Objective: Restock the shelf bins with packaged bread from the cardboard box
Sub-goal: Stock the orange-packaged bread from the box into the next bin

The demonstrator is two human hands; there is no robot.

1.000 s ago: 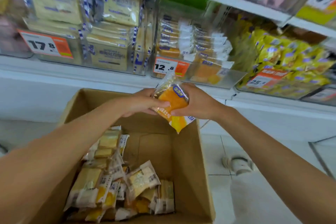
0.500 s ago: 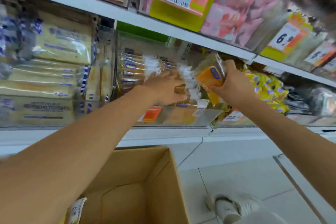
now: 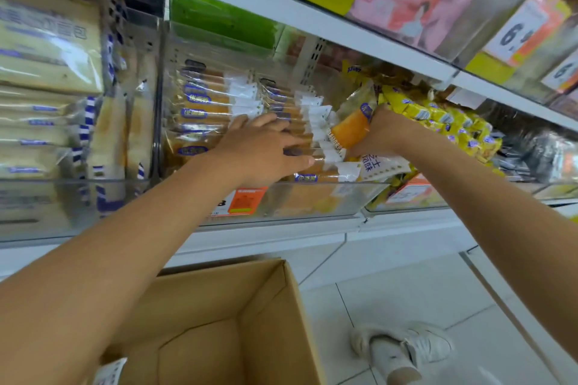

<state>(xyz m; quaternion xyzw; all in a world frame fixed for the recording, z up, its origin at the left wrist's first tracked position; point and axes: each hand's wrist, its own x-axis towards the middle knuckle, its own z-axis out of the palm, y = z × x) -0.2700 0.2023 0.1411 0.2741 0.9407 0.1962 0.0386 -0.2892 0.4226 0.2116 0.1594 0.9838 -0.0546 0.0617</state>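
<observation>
Left hand [image 3: 262, 150] flat on stacked bread [image 3: 203, 112] in the bin [image 3: 312, 200] — grip apart. Right hand [image 3: 383, 131] — grip clamped on an orange packet [image 3: 348, 130].

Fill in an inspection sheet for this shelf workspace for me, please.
Surface: white metal shelf carrying clear plastic bins.
Job's things: orange bread pack in clear wrapper, held at the right end of the middle clear bin; brown cardboard box below the shelf.
Clutter: nothing seen.
Grippers: left hand flat on the bin's stacked packs; right hand grips the orange bread pack.
Cables: nothing seen.
Surroundings: yellow snack packs further right; pale loaf packs left; white shoe on tiled floor.
</observation>
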